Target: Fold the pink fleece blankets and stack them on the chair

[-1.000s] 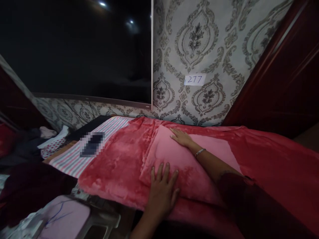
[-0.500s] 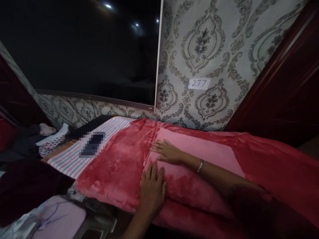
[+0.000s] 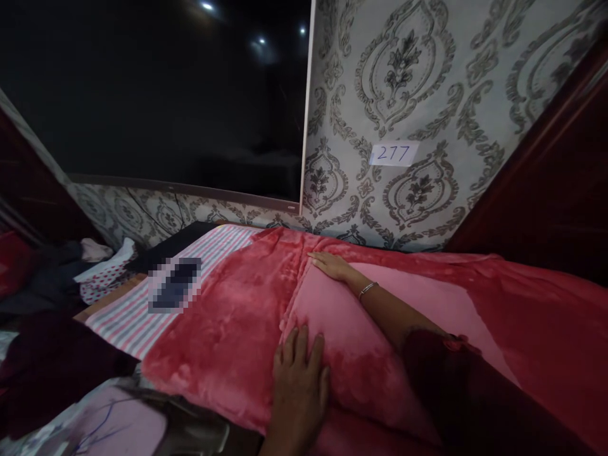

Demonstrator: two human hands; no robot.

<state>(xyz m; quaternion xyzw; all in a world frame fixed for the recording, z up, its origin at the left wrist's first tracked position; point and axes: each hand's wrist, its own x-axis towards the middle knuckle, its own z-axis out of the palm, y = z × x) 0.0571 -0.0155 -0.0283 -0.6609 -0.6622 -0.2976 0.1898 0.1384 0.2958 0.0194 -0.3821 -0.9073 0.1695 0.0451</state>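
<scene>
A red and pink plush blanket [image 3: 218, 329] lies spread and partly folded in front of me. Flat on it, close to the near end of a fold edge, rests my left hand [image 3: 300, 380], fingers a little apart. Farther back, my right hand [image 3: 332, 265] presses on the far end of that same edge with its fingers stretched out. A bracelet circles the right wrist. Under the blanket's left end shows a striped cloth [image 3: 223, 244] in pink, grey and white.
A large dark television [image 3: 156, 95] hangs above the surface. Patterned wallpaper [image 3: 403, 69] bears a paper marked 277 [image 3: 394, 153]. A blurred dark item [image 3: 175, 285] lies on the striped cloth. Dark clothes [image 3: 52, 361] and a pink stool-like seat [image 3: 118, 424] are at the left.
My right hand has slid away from me along the fold edge, towards the wall, uncovering more of the pink patch. My left hand remains flat on the blanket, and the view has shifted slightly.
</scene>
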